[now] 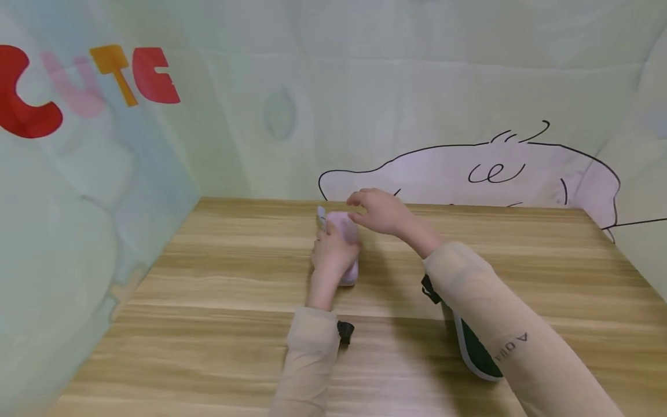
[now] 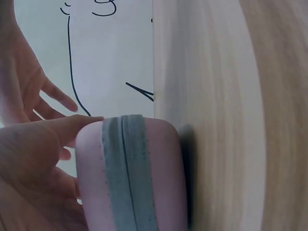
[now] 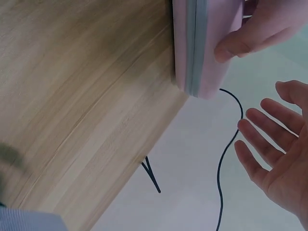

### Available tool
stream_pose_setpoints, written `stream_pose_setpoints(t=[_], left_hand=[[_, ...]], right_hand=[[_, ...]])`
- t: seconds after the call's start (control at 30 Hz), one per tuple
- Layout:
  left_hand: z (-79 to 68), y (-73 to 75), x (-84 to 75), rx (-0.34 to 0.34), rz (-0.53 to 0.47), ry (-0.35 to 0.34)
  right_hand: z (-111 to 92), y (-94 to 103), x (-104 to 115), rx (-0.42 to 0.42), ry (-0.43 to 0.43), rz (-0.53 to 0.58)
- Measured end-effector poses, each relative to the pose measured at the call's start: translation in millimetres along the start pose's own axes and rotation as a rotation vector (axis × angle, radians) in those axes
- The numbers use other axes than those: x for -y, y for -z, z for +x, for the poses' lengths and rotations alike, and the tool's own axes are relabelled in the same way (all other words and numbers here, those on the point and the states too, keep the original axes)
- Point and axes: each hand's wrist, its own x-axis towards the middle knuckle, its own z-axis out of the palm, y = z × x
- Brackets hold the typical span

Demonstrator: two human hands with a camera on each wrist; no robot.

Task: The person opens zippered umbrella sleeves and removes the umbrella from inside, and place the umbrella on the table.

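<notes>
A pink hard case with a grey zipper band point(image 1: 350, 229) lies lengthwise on the wooden table, near its back edge. My left hand point(image 1: 334, 250) grips it from above, the fingers spread over its top and left side. In the right wrist view, the left thumb point(image 3: 236, 48) presses on the pink shell. A pale strip point(image 1: 321, 215) sticks out at the case's far left. My right hand point(image 1: 379, 211) hovers beside the far right end of the case, fingers loosely bent and holding nothing. The right wrist view shows its palm and spread fingers, apart from the case.
A dark green object with a pale rim point(image 1: 478, 356) lies on the table point(image 1: 208, 324), partly hidden under my right forearm. Behind the table's back edge hangs a printed cloth backdrop point(image 1: 365, 104), which also runs along the left side.
</notes>
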Motion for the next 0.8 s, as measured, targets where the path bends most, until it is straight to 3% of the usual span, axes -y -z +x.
stream_pose_setpoints(t=[0.3,0.47,0.8], left_hand=[[1.6,-4.9,-0.1,0.035,0.004,0.012],[2.9,-4.8,0.0,0.017,0.025,0.011],[2.7,-1.9,8.8,-0.024,0.048,-0.008]], right_hand=[[21.3,-16.3,-1.4,0.011,-0.014,0.02],[37.0,-24.0,0.3,0.011,-0.009,-0.022],[72.0,-42.8,6.6,0.093,-0.026,-0.095]])
